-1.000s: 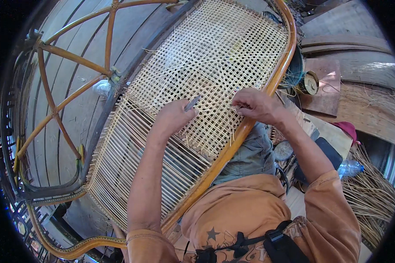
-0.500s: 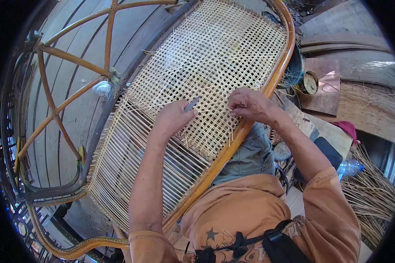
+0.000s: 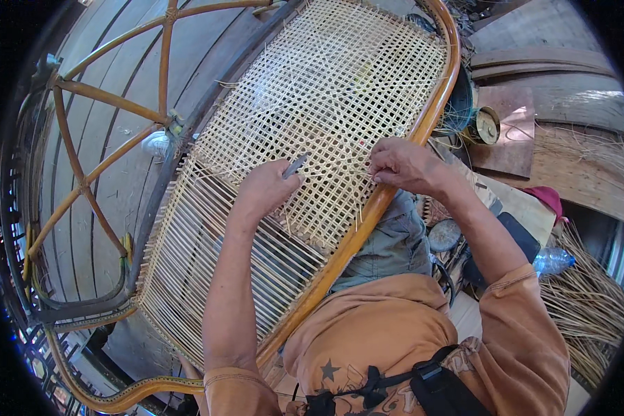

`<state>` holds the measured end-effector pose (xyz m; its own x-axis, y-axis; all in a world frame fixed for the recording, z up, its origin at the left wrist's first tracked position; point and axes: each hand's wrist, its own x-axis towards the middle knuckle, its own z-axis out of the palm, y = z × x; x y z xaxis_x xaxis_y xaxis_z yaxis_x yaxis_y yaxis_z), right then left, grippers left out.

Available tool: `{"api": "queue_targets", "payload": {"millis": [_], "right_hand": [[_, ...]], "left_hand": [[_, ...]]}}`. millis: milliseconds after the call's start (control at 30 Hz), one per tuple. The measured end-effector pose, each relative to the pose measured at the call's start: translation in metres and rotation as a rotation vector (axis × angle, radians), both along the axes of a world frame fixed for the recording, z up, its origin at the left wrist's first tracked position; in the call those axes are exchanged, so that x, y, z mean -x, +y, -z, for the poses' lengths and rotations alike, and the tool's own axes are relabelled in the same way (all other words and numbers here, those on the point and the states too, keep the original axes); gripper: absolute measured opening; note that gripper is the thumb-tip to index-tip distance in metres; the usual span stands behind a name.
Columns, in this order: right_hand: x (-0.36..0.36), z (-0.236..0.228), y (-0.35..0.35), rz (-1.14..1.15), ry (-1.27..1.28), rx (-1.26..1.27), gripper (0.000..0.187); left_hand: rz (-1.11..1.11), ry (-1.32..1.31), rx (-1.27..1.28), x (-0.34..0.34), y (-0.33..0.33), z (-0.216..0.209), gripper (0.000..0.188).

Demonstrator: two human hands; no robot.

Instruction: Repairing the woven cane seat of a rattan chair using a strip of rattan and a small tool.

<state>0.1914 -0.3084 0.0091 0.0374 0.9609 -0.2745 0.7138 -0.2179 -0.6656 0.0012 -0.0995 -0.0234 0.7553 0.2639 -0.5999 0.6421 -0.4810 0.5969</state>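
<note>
A woven cane panel (image 3: 326, 90) lies across my lap inside a varnished rattan frame (image 3: 388, 201). Its upper part is a close open-hole weave, while parallel cane strands (image 3: 194, 229) fill the lower left. My left hand (image 3: 267, 186) is closed around a short grey pointed tool (image 3: 295, 166), its tip sticking out over the weave; whether it is a knife or an awl is unclear. Near the right rail, my right hand (image 3: 403, 163) has its fingers pinched together over the panel's edge. Anything thin between those fingers is too small to make out.
Rattan poles (image 3: 111, 97) of the same furniture rise at the left above a plank floor (image 3: 118, 187). On the right stand an open tin (image 3: 487, 125), wooden boards (image 3: 561, 159), a plastic bottle (image 3: 553, 261) and a heap of cane strips (image 3: 582, 305).
My right hand has shifted slightly right, closer to the frame rail. The left hand, still gripping the grey tool, has moved a little left. The panel also sits slightly further left in view.
</note>
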Motion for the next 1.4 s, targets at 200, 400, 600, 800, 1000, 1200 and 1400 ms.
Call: {"api": "queue_targets", "payload": {"millis": [200, 400, 600, 800, 1000, 1200, 1400], "right_hand": [[0.001, 0.002, -0.001, -0.025, -0.118, -0.011, 0.01], [-0.003, 0.004, -0.003, -0.021, -0.058, -0.013, 0.01], [-0.002, 0.001, 0.001, 0.001, -0.026, 0.005, 0.021], [0.023, -0.021, 0.036, 0.16, -0.238, 0.441, 0.037], [0.035, -0.001, 0.042, 0.228, -0.343, 0.379, 0.027], [0.01, 0.002, 0.035, 0.084, -0.115, 0.32, 0.024], [-0.002, 0.016, 0.019, -0.002, -0.08, 0.031, 0.026]], "left_hand": [[-0.014, -0.002, -0.011, 0.0, -0.001, -0.001, 0.031], [-0.029, 0.006, -0.005, -0.001, -0.001, 0.001, 0.03], [-0.038, -0.006, -0.019, -0.002, -0.003, 0.0, 0.03], [-0.067, 0.009, 0.005, 0.0, -0.003, 0.002, 0.03], [-0.092, -0.024, 0.058, 0.005, -0.001, 0.007, 0.035], [-0.111, -0.03, 0.119, 0.008, 0.002, 0.005, 0.036], [-0.131, -0.025, 0.089, 0.006, -0.001, 0.006, 0.034]]}}
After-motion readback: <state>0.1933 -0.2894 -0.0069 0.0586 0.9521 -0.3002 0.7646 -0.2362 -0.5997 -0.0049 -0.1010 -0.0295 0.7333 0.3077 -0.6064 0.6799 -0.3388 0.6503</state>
